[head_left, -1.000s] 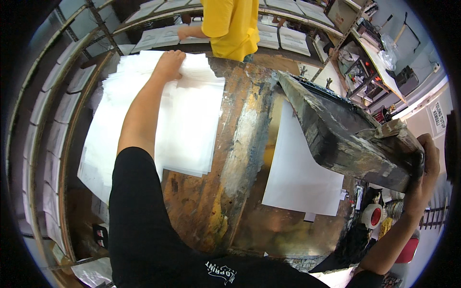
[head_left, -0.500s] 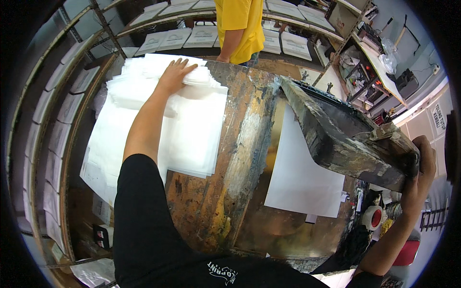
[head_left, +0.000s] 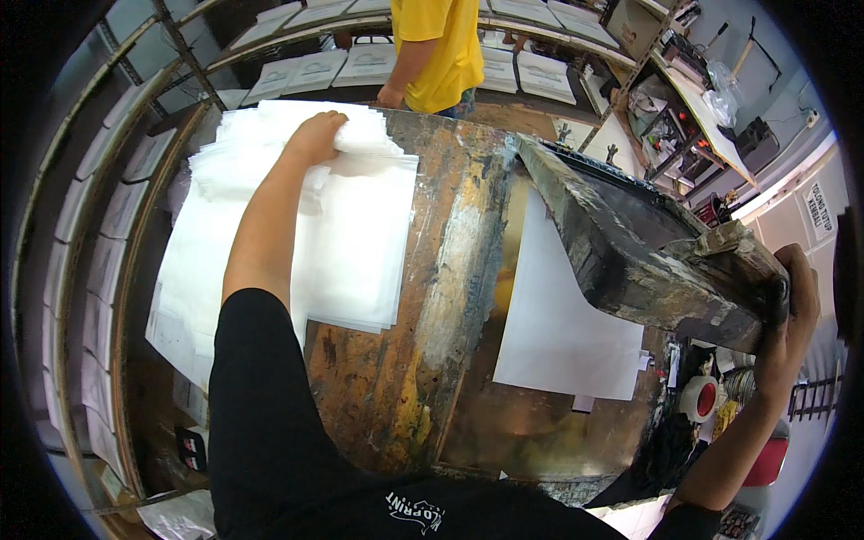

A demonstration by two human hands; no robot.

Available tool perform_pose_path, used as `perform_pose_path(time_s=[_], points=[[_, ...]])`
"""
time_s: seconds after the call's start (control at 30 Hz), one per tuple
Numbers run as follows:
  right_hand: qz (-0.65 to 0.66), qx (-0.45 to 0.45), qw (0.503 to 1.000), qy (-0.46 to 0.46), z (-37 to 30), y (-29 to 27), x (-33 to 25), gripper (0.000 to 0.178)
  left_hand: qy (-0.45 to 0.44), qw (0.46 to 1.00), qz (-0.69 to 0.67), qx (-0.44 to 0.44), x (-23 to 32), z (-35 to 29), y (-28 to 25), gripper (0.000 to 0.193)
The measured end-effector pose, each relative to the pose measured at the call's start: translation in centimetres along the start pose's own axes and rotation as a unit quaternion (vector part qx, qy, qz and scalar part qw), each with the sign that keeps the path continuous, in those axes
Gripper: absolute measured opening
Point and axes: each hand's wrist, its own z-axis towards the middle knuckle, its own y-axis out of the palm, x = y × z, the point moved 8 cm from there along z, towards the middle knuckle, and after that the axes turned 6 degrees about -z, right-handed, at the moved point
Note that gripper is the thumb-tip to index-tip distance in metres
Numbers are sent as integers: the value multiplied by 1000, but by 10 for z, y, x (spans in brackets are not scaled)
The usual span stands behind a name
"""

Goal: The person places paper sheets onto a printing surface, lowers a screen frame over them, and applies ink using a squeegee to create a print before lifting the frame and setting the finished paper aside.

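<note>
My left hand point(head_left: 317, 137) is at the far end of a spread stack of white paper sheets point(head_left: 355, 243) on the left of the table. Its fingers are curled in against the top sheets, which bulge beside them; the fingertips are partly hidden. At the right, my right hand point(head_left: 796, 292) grips the near corner of a paint-crusted screen-printing frame point(head_left: 621, 256). That frame is tilted up off the table. Beneath it, one white sheet point(head_left: 567, 324) lies on a smooth brownish board point(head_left: 531, 436), partly covered from sight by the frame.
A person in a yellow shirt point(head_left: 439, 54) stands beyond the table. Racks with white stacks point(head_left: 117, 207) line the left and back. A tape roll point(head_left: 699, 398) and black cloth point(head_left: 661, 463) lie by the table's right edge. The wooden tabletop point(head_left: 360, 387) is stained with paint.
My left hand has gone from fingers spread flat on the sheets to fingers curled in. My right hand still holds the raised frame. The person in yellow has shifted slightly left in the view.
</note>
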Motion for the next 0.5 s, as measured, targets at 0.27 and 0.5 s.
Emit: perform_pose_path(time_s=[0.27, 0.5], points=[[50, 12, 998, 19, 3, -1, 5, 82, -23, 994, 34, -106, -2, 31, 6, 83], [57, -15, 998, 37, 3, 1, 7, 84, -16, 999, 2, -49, 7, 7, -2, 77]])
